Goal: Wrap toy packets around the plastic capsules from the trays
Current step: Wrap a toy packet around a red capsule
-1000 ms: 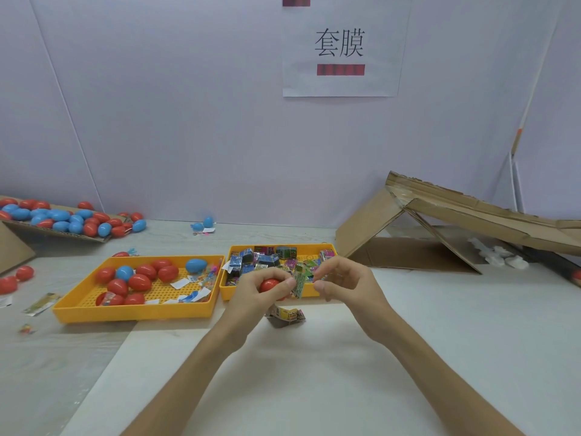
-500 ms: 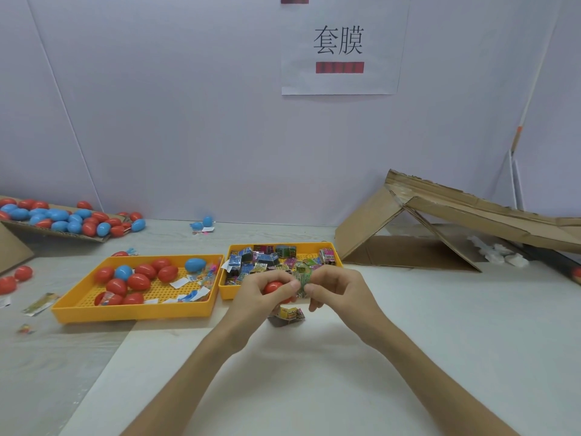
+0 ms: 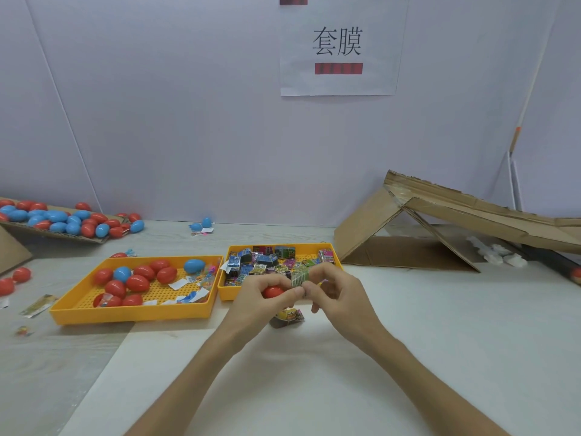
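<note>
1. Table (image 3: pixel 440 341): fills the lower frame. All work is done above its centre.

2. Capsule tray (image 3: pixel 132 314), centre left: holds loose red and blue capsules plus paper scraps. Packet tray (image 3: pixel 228 294), just right of it, touching or nearly so: holds a heap of printed packets.

3. My left hand (image 3: pixel 261 297), frame centre, in front of the packet tray: fingers and thumb are curled round one red capsule (image 3: pixel 272 291). Only the top of the capsule shows between them.

4. My right hand (image 3: pixel 339 294), just right of the left: fingertips pinch a green packet (image 3: pixel 298 278) against the capsule's right end. How far the packet sits over the capsule is hidden by my fingers.

5. Below both hands, a wrapped capsule (image 3: pixel 287 316) lies on the table.

Handling, as judged:
- Capsule: light, rigid, smooth, egg-shaped. Expect it to slip or rotate under a loose grip. I hold it round the widest part and leave the right end bare for the packet.
- Packet: thin, soft film, with almost no weight. It is likely to crease, and may tear if pulled hard. I take it at the edge, thumb on one side and fingers on the other, and work it on evenly.
- A capsule may pop apart at its seam if squeezed too hard. Keep pressure moderate.
</note>
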Available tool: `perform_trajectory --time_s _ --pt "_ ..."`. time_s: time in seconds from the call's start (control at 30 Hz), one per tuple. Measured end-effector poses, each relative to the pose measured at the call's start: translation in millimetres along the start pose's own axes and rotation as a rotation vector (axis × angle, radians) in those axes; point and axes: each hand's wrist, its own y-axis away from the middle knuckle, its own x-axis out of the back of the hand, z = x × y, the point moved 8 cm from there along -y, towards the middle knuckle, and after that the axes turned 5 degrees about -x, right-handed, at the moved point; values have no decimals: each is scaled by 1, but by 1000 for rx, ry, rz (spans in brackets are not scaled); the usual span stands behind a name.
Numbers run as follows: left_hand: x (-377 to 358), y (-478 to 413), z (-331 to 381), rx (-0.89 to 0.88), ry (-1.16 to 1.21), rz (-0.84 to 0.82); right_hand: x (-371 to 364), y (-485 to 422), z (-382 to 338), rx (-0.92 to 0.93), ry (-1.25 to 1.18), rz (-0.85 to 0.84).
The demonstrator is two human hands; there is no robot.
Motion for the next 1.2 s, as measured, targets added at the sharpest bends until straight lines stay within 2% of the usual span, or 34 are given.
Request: perform_trajectory --time_s 0.1,0.27,0.8,0.97,1.2 --pt "2 0 2 13 7 25 7 2 -10 61 -38 74" --pt "4 1 1 86 120 37 -1 4 -14 121 39 -18" --pt "-2 5 -5 231 361 21 2 0 -11 93 -4 36" --pt "-8 5 -8 272 445 -15 10 3 -21 156 49 125" --pt "-11 5 -13 337 513 -3 8 6 -25 192 15 123"
